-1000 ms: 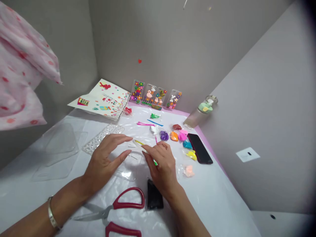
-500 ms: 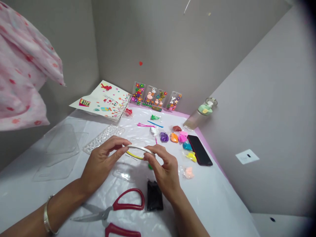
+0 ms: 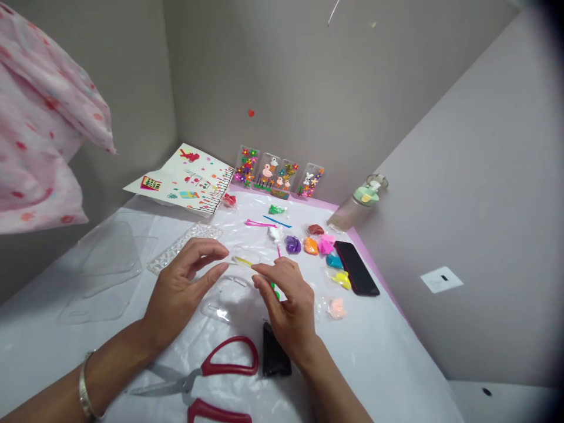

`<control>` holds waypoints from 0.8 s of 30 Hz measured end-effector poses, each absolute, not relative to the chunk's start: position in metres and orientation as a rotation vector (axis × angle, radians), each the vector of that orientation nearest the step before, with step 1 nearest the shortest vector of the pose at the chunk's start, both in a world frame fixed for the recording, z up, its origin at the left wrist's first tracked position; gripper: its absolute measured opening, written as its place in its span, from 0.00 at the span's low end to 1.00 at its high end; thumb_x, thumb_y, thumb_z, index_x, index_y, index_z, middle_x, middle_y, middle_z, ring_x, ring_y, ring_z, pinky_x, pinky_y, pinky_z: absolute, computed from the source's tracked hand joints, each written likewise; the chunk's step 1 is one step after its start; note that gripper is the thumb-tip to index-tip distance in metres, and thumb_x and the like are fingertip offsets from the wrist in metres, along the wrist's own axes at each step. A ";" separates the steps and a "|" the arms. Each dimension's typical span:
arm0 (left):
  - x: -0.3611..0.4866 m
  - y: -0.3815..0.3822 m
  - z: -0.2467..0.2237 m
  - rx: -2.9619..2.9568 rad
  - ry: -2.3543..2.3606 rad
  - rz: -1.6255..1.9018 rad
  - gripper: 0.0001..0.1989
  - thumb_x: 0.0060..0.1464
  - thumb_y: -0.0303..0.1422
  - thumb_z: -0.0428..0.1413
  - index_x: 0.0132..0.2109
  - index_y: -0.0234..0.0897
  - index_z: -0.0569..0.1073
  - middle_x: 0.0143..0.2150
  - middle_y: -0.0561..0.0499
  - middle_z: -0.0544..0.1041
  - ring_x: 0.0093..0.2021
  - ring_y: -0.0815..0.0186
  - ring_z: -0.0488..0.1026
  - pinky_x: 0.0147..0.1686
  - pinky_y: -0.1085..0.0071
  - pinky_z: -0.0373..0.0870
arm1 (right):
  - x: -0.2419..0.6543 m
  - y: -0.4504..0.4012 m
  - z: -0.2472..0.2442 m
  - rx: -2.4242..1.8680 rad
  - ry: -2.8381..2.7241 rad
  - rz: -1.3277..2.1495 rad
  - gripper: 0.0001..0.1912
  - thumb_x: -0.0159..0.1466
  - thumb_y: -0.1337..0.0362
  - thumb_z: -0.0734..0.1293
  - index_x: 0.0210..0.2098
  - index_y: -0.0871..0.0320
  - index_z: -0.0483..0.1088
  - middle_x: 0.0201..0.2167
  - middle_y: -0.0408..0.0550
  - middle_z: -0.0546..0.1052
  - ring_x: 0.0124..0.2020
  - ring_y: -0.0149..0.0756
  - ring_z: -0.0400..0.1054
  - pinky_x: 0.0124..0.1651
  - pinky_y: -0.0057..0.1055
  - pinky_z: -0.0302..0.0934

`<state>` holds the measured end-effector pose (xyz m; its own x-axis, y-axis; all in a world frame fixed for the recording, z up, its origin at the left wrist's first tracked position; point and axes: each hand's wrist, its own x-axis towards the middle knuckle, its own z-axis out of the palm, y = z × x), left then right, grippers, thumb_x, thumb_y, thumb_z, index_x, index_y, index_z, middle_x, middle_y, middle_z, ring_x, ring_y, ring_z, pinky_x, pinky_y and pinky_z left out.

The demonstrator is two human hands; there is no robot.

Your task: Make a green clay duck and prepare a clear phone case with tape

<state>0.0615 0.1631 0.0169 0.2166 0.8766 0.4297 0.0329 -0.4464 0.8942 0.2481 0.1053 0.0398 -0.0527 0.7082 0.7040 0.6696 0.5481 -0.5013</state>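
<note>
My left hand has its thumb and fingers apart, with nothing between them. Pinched in my right hand is a thin strip with a yellow edge, its free end pointing toward my left hand. A clear phone case lies on the table under the hands. Green clay shows partly behind my right fingers. Below my right hand is a black packet, beside open scissors with red handles.
Several bagged clay lumps and a phone lie to the right. Decorated cases lean on the wall near a bottle. Left are a notebook, clear cases and hanging pink cloth.
My left thumb and fingers have come off the strip and spread apart. The strip has turned in my right hand, and more of the clear case shows below.
</note>
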 end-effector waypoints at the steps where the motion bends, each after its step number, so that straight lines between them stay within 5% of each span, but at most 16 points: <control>1: 0.062 0.163 0.016 1.698 0.848 1.319 0.06 0.62 0.34 0.60 0.46 0.47 0.77 0.49 0.52 0.73 0.53 0.62 0.72 0.57 0.67 0.73 | 0.247 0.106 0.038 -1.135 -1.784 -0.021 0.08 0.69 0.71 0.67 0.45 0.55 0.75 0.35 0.45 0.83 0.34 0.36 0.73 0.48 0.41 0.65; 11: 0.066 0.162 0.018 1.653 0.798 1.259 0.00 0.62 0.33 0.60 0.40 0.45 0.76 0.46 0.52 0.75 0.51 0.64 0.72 0.55 0.70 0.73 | 0.243 0.110 0.034 -1.183 -1.871 -0.273 0.06 0.69 0.71 0.67 0.45 0.57 0.73 0.28 0.44 0.79 0.29 0.34 0.68 0.50 0.39 0.63; 20: 0.066 0.162 0.026 1.559 0.817 1.130 0.06 0.62 0.36 0.60 0.36 0.42 0.73 0.43 0.52 0.73 0.47 0.64 0.72 0.52 0.72 0.71 | 0.242 0.109 0.035 -1.212 -1.969 -0.356 0.04 0.71 0.69 0.65 0.43 0.59 0.73 0.27 0.42 0.77 0.29 0.32 0.66 0.53 0.38 0.60; 24: 0.066 0.162 0.025 1.504 0.864 1.095 0.06 0.61 0.39 0.61 0.41 0.43 0.74 0.42 0.54 0.74 0.46 0.64 0.73 0.52 0.70 0.70 | 0.243 0.108 0.035 -1.226 -1.983 -0.388 0.05 0.72 0.69 0.64 0.42 0.58 0.73 0.26 0.42 0.77 0.29 0.32 0.65 0.53 0.37 0.60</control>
